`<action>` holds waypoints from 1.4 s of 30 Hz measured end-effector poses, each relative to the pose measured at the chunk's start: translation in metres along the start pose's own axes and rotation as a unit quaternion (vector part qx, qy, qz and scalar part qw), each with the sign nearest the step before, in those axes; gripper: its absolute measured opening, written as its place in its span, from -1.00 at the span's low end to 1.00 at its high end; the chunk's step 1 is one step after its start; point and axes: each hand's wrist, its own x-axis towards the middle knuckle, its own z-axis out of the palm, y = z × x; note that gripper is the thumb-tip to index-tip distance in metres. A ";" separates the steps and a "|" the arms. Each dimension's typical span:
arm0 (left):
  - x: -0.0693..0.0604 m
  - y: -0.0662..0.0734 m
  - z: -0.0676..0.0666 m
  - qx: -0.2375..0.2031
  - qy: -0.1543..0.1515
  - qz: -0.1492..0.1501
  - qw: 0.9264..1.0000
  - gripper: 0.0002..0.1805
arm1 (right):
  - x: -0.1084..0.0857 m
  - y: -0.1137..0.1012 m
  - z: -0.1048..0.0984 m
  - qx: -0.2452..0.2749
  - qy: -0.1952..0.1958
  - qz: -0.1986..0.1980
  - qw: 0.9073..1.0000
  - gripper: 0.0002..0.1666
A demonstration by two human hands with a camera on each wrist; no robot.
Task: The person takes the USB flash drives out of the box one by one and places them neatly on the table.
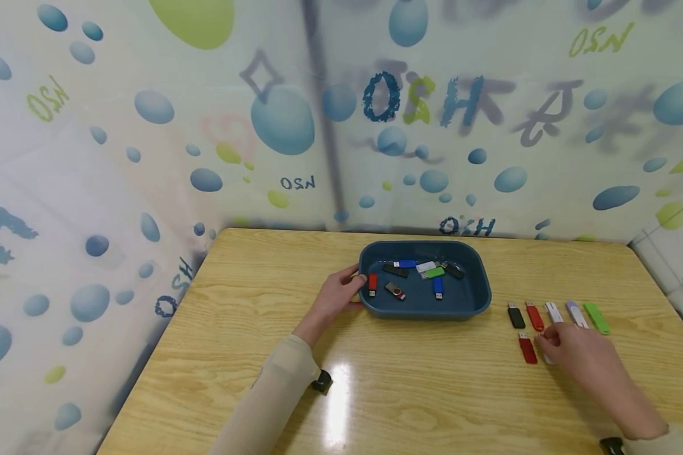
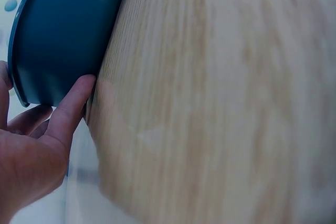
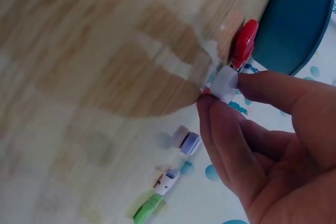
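Observation:
My left hand [image 1: 336,292] grips the left end of a dark blue plastic tray [image 1: 421,313], thumb over the rim; in the left wrist view its fingers lie against the tray's outer wall [image 2: 63,35]. Between thumb and fingertips, my right hand [image 1: 583,351] pinches a white USB flash drive [image 3: 224,84] low over the table. Just left of it lies a red USB drive [image 1: 527,349]. Behind is a row: a black drive [image 1: 516,317], a red one [image 1: 535,317], a white one [image 1: 554,310], a lavender-and-white one [image 1: 577,314] and a green one [image 1: 596,318].
Several drives lie scattered in the tray, among them a red one [image 1: 372,284], a blue one [image 1: 438,289] and a brown-and-silver swivel one [image 1: 395,291]. The wood-grain table [image 1: 250,278] ends at a patterned wall covering [image 1: 284,208].

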 end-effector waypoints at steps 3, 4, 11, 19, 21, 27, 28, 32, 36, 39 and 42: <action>0.000 0.000 0.000 0.000 0.000 0.002 1.000 -0.39 | 0.001 -0.001 0.000 -0.005 -0.003 0.006 1.000 -0.77; -0.001 0.000 0.000 0.000 -0.001 0.003 1.000 -0.39 | 0.001 -0.001 0.000 -0.008 -0.005 0.008 1.000 -0.77; -0.001 0.000 0.000 0.000 -0.008 0.005 1.000 -0.38 | 0.001 -0.003 0.001 -0.028 -0.014 0.006 0.999 -0.76; -0.001 0.002 0.000 -0.004 -0.009 0.007 1.000 -0.38 | 0.003 -0.001 -0.001 -0.025 -0.022 0.013 0.999 -0.77; -0.001 0.003 0.000 -0.003 -0.008 0.006 1.000 -0.38 | 0.003 -0.001 -0.001 -0.024 -0.022 0.014 0.999 -0.77; 0.000 0.000 0.000 -0.007 -0.005 0.006 1.000 -0.39 | 0.003 -0.001 -0.001 -0.020 -0.028 0.022 0.999 -0.76; 0.000 -0.001 0.000 -0.008 -0.005 0.005 1.000 -0.39 | 0.003 -0.001 -0.001 -0.019 -0.031 0.021 0.999 -0.73; 0.001 -0.001 0.000 -0.009 -0.003 0.005 1.000 -0.38 | 0.000 -0.002 -0.007 0.001 -0.045 0.022 0.999 -0.62; 0.000 -0.001 0.000 -0.008 -0.002 0.005 1.000 -0.37 | -0.001 -0.009 -0.019 0.012 -0.005 0.000 1.000 -0.61; 0.000 -0.002 -0.001 -0.008 -0.002 0.007 1.000 -0.37 | 0.001 -0.018 -0.027 0.015 0.041 -0.027 0.999 -0.60; 0.001 -0.002 -0.001 -0.008 -0.003 0.008 1.000 -0.37 | 0.005 -0.030 -0.032 0.021 0.072 -0.059 0.995 -0.63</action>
